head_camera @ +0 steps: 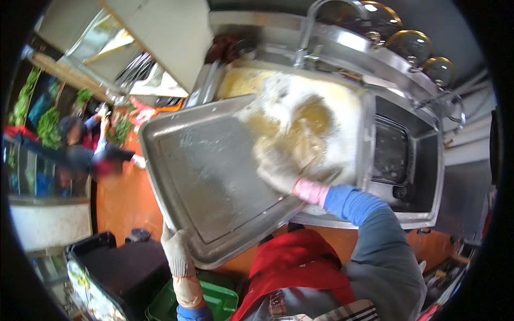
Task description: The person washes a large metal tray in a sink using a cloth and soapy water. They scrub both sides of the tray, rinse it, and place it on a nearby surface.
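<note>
A large rectangular metal tray (209, 176) is tilted over the left part of a steel sink (364, 132) filled with foamy, yellowish water. Wearing a knitted glove, my left hand (176, 248) grips the tray's rim at its lower left corner. My right hand (277, 164), also gloved and blurred by motion, is over the tray's right side at the edge of the suds (345, 100). Whether it holds anything cannot be made out. Just beyond its fingers, something pale and blurred lies in the murky water.
A curved faucet (307, 36) rises behind the sink. To the right, a second basin (425, 160) holds a black tub (391, 148). Glass lids stand along the back. Below left are a black bin (120, 273) and a green container (219, 297). Other people are at the far left.
</note>
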### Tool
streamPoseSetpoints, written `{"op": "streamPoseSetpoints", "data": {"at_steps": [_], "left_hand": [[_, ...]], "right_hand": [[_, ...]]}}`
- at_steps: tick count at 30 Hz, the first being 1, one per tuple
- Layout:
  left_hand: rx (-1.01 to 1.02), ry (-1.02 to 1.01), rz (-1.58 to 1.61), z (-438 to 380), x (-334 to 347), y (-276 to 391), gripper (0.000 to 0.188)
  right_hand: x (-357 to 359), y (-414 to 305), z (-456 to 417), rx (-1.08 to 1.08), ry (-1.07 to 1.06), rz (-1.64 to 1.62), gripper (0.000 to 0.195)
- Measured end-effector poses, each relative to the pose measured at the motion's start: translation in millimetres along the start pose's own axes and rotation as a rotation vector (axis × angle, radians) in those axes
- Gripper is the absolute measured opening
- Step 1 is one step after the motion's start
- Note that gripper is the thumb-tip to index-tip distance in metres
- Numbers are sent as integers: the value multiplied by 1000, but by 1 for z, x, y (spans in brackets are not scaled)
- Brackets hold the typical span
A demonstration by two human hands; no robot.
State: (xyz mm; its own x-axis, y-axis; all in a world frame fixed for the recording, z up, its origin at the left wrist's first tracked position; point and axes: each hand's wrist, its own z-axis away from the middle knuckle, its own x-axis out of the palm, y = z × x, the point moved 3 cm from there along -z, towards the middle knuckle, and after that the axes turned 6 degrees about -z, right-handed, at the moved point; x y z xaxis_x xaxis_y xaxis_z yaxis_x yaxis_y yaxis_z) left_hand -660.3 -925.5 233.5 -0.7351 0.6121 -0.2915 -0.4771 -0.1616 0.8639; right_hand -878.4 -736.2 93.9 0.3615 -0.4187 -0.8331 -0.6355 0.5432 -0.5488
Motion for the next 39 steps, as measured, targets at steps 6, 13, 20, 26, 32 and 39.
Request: {"op": "streamPoseSetpoints", "data": {"at_steps": [6,13,20,26,32,39], "left_hand": [[-27,-39,43,5,6,10,56],[-78,3,-21,5,0,7,51],[-129,90,-40,12,9,24,55],[-95,172,78,31,41,60,37],[3,93,-267,37,31,53,37],[231,-102,-295,34,22,35,37]], "right_hand": [[21,-141,1,-435,-38,-200,56],[40,-166,-94,-444,158,-253,61],[48,-46,-146,-253,105,-118,51],[45,18,-129,-60,136,-115,52],[70,96,-81,493,-76,-423,65],[51,44,1,589,-115,-573,74]]}}
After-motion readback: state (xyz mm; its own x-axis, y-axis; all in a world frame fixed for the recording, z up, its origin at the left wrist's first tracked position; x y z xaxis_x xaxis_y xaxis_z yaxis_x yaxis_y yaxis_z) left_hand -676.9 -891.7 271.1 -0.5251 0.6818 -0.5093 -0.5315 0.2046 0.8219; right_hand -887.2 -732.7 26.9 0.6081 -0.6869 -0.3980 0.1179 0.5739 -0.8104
